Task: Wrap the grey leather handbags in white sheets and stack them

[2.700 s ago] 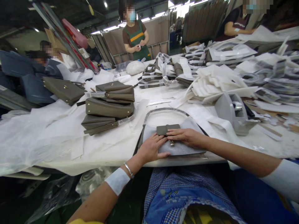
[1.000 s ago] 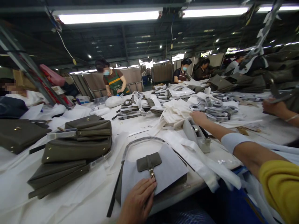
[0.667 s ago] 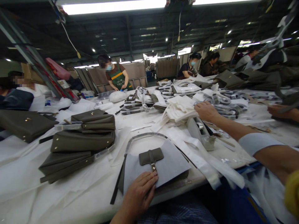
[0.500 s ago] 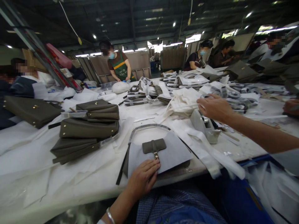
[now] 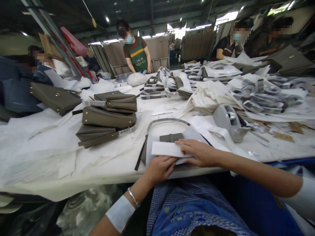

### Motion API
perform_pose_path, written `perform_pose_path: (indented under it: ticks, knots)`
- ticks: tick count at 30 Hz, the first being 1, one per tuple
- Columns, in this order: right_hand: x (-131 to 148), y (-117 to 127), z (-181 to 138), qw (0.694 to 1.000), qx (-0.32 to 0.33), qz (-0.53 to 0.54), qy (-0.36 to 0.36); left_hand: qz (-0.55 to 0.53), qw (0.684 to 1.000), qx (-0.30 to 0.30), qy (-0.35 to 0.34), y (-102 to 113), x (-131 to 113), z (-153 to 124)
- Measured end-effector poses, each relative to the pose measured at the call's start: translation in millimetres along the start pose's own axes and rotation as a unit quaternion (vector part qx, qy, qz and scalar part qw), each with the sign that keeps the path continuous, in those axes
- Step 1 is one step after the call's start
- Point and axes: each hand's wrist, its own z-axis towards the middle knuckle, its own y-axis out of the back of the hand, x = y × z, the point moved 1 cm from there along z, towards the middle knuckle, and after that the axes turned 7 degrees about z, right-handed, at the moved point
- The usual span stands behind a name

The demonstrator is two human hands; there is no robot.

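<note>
A white strip lies across the front of an olive handbag, flat at the near table edge. The right hand lays its fingers over the strip's right end; the left hand rests fingers along its lower edge. Whether either pinches or merely presses, I cannot tell. Just beyond the grip sit the bag's olive tab and its wrapped, arched handle.

The table has a creased white covering. Left of the hands, olive bags are stacked; to the right stands a grey tape dispenser, with layered white sheets behind it. Farther beyond the hands, a masked co-worker in a green apron leans over the table, before upright panels under a dark ceiling.
</note>
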Motion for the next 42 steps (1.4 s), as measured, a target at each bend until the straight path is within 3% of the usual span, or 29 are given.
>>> perform_pose_path:
  ticks: [3,6,15,19,23,26,29,33,37,40,42]
  knots:
    - [-5,7,6,1.000,0.019,-0.008,-0.010,0.000,1.000,0.000,0.004,-3,1,-2]
    - [-10,9,10,0.998,0.027,-0.042,0.037,-0.003,1.000,-0.002,0.010,-4,2,-3]
    - [-26,-13,6,0.989,0.045,-0.103,0.093,0.034,0.999,0.012,0.001,-4,1,-9]
    - [-24,-15,5,0.992,0.042,-0.092,0.078,0.010,0.997,-0.065,-0.028,1,-4,-11]
    - [-25,-14,5,0.995,0.036,-0.071,0.064,-0.035,0.987,-0.157,0.018,22,-17,-2]
    - [-25,-16,5,0.995,0.015,-0.066,0.071,-0.021,0.987,-0.143,0.067,31,-24,14]
    - [-25,-20,4,0.993,-0.023,-0.075,0.090,0.034,0.991,-0.073,0.102,15,-23,24]
    - [-26,-27,-6,0.983,-0.105,-0.105,0.105,0.131,0.988,-0.051,0.059,-24,-14,22]
    - [-18,-18,-53,0.966,-0.235,-0.091,0.052,0.150,0.987,-0.046,0.045,-38,-10,17]
    - [-12,3,-131,0.928,-0.341,-0.113,-0.102,0.152,0.987,-0.028,0.048,-34,-12,17]
    - [-11,20,-200,0.879,-0.369,-0.171,-0.251,0.148,0.987,-0.023,0.052,-32,-14,18]
